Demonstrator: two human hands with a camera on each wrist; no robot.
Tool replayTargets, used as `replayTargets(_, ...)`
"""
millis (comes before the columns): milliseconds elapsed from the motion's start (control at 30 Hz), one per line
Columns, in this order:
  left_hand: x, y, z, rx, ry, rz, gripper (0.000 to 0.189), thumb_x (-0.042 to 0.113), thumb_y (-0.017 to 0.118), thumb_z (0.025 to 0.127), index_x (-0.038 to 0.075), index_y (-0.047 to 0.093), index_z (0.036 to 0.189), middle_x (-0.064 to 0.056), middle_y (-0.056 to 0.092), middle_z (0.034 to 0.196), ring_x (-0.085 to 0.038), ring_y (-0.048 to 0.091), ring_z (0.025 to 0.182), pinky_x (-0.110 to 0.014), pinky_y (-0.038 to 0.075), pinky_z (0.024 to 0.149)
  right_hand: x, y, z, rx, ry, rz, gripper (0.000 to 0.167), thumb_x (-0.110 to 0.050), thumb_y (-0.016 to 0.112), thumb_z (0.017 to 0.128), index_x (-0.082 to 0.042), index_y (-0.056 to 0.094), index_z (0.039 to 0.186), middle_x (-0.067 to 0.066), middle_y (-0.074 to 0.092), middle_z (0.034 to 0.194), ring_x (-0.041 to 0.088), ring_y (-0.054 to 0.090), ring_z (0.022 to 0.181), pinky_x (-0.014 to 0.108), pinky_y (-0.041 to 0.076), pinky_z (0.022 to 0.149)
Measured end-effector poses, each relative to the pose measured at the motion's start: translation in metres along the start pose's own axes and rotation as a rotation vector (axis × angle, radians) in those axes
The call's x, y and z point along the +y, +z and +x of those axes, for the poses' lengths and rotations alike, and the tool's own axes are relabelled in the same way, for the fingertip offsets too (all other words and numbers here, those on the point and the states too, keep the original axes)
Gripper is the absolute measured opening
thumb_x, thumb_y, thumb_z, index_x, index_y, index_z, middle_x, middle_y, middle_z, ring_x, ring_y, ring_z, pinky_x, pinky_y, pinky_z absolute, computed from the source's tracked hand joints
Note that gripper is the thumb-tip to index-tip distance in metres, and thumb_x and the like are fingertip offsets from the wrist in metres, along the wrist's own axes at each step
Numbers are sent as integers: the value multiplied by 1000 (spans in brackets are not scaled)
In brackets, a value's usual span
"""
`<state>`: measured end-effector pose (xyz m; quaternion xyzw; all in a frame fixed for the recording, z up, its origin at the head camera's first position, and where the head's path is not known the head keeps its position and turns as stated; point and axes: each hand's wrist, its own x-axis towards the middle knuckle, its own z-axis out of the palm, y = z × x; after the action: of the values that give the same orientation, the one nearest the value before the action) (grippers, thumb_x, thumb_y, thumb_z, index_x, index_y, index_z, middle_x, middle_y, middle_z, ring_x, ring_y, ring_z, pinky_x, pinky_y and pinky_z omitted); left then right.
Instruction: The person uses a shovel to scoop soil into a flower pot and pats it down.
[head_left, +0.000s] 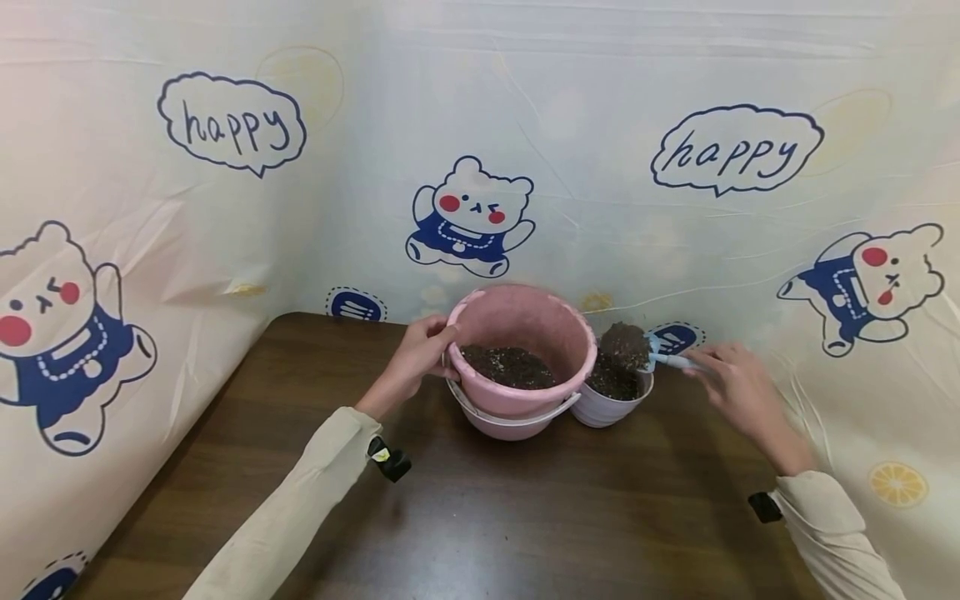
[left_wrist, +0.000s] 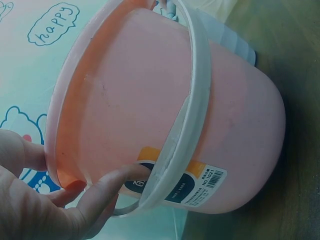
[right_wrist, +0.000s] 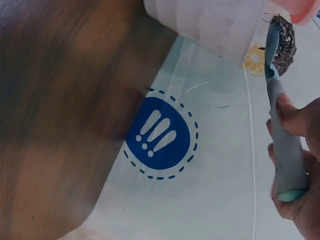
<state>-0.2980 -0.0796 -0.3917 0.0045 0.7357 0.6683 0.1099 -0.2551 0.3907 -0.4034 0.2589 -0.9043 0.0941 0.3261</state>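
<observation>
A pink bucket [head_left: 525, 400] with dark soil [head_left: 510, 367] inside stands at the back of the table. My left hand [head_left: 422, 358] grips its rim on the left side, and in the left wrist view its fingers curl over the rim beside the white handle [left_wrist: 200, 90]. My right hand [head_left: 738, 387] holds a small blue-grey garden trowel [right_wrist: 285, 135] by its handle. A heaped lump of soil [head_left: 626, 346] sits on the trowel's blade, over the white pot [head_left: 607, 410]. This ribbed pot holds soil too and stands close against the bucket's right side.
The brown wooden table [head_left: 510, 508] ends at a patterned cloth [head_left: 600, 225] printed with bears and speech bubbles, which rises behind and on both sides. A label [left_wrist: 195, 187] is stuck on the bucket's side.
</observation>
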Motion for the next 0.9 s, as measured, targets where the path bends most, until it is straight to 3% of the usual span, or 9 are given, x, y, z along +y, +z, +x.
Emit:
replayTargets(233, -2, -1, 1, 4, -6, -4, 46, 22, 52, 109, -1, 50, 149, -28, 54, 139, -24, 66, 89, -32, 67, 65, -3, 6, -2, 65, -45, -47, 29, 4, 81, 78, 1, 77, 107, 17, 69, 97, 38, 54, 88, 47, 29, 65)
replayTargets(400, -1, -1, 1, 2, -7, 9, 47, 24, 53, 109, 0, 50, 150, -27, 54, 141, -30, 67, 99, -34, 67, 71, -4, 5, -2, 86, -116, -86, 27, 7, 72, 84, 4, 76, 110, 21, 70, 105, 44, 57, 97, 58, 35, 73)
replayTargets(533, 0, 0, 0, 9, -10, 23, 47, 24, 53, 109, 0, 50, 150, -26, 54, 142, -32, 66, 105, -36, 68, 74, -3, 2, -2, 103, -173, -127, 37, 15, 66, 83, 4, 73, 118, 23, 69, 111, 46, 57, 102, 64, 38, 76)
replayTargets(733, 2, 1, 0, 13, -13, 20, 46, 23, 53, 109, 0, 50, 150, -24, 55, 140, -30, 66, 101, -34, 67, 71, -4, -3, 0, 92, -187, -176, 47, 19, 58, 86, 1, 69, 128, 25, 66, 118, 47, 55, 106, 67, 37, 81)
replayTargets(900, 2, 2, 1, 10, -10, 9, 46, 21, 53, 109, -1, 50, 150, -26, 55, 140, -26, 67, 93, -33, 67, 67, -5, 0, 3, 52, -267, -233, 45, 20, 54, 87, 1, 70, 124, 23, 68, 115, 45, 57, 102, 66, 40, 78)
